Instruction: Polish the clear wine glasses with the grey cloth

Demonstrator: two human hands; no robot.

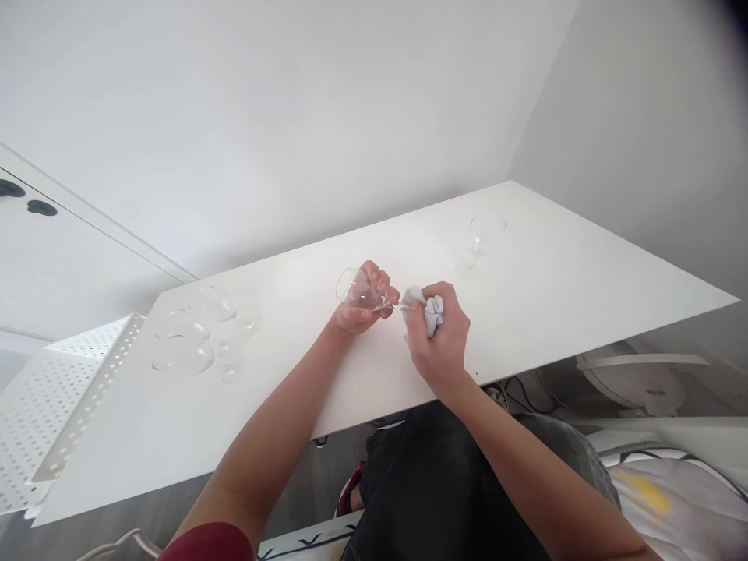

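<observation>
A clear stemmed glass (363, 293) lies tilted in my left hand (368, 300), its rim toward the left and its stem toward the right. The fingers wrap round the bowl. My right hand (441, 335) is closed on a crumpled pale cloth (431, 312), held at the foot end of the glass. The cloth hides most of the glass's foot. Both hands are above the white table (374, 389).
Several clear glasses (195, 354) stand close together on the table's left part. One more glass (478, 238) stands at the back right. A white perforated panel (64, 397) adjoins the left edge. Walls rise behind and at the right.
</observation>
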